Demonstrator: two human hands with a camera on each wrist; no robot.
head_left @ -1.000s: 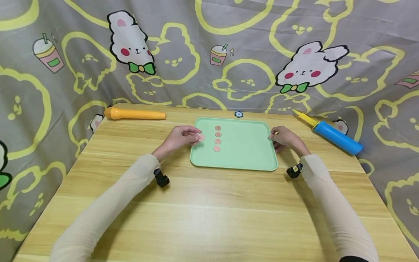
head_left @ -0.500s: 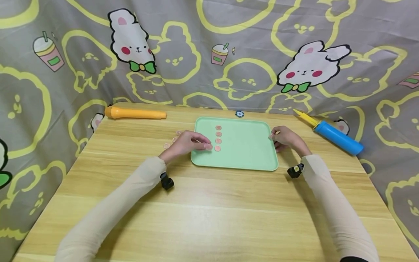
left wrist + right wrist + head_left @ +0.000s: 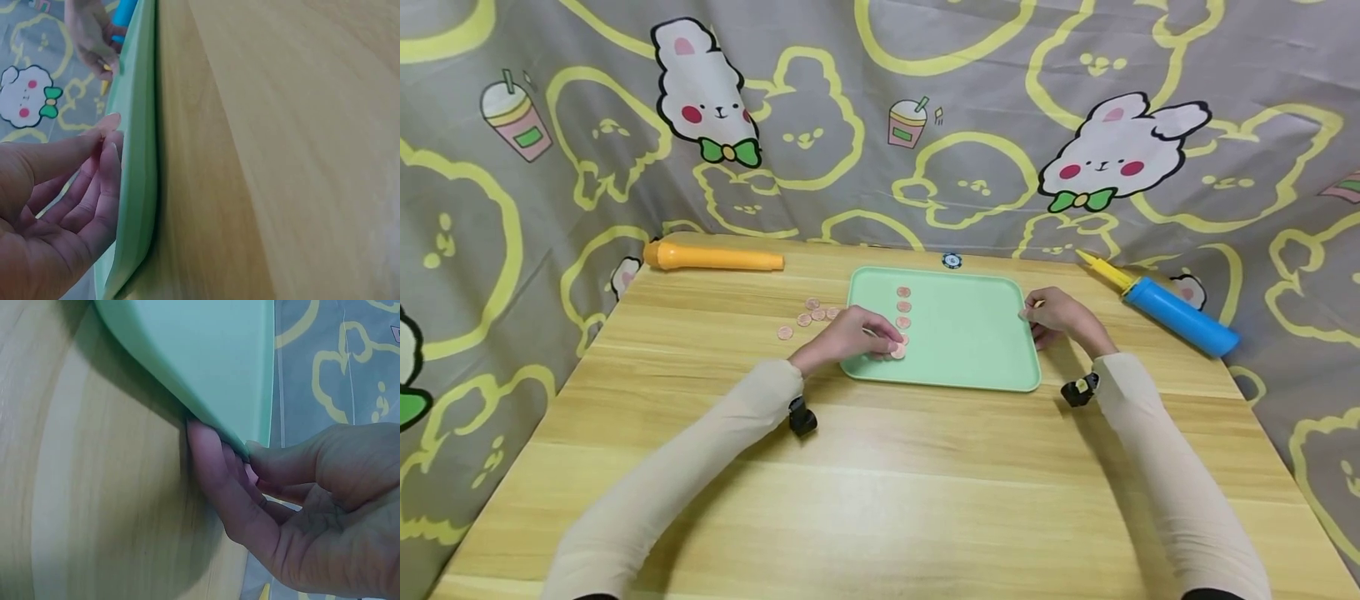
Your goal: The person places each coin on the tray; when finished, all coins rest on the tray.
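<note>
A light green tray (image 3: 970,333) lies on the wooden table, with a column of copper-coloured coins (image 3: 903,307) on its left part. Over the near end of that column, my left hand (image 3: 853,335) pinches another copper-coloured coin (image 3: 898,352) between thumb and fingers. The left wrist view shows this coin (image 3: 111,122) at the fingertips, close to the tray's side. My right hand (image 3: 1054,314) grips the tray's right rim, thumb on top and fingers beneath, as the right wrist view (image 3: 269,487) shows.
Several loose coins (image 3: 805,319) lie on the table left of the tray. An orange toy microphone (image 3: 718,257) is at the back left, a blue and yellow hand pump (image 3: 1180,315) at the back right. A poker chip (image 3: 952,261) sits behind the tray. A patterned curtain (image 3: 820,125) hangs behind.
My left hand has carried the pinched coin rightward and nearer across the tray to the column's near end, uncovering the loose coins on the table. The right hand stays on the rim.
</note>
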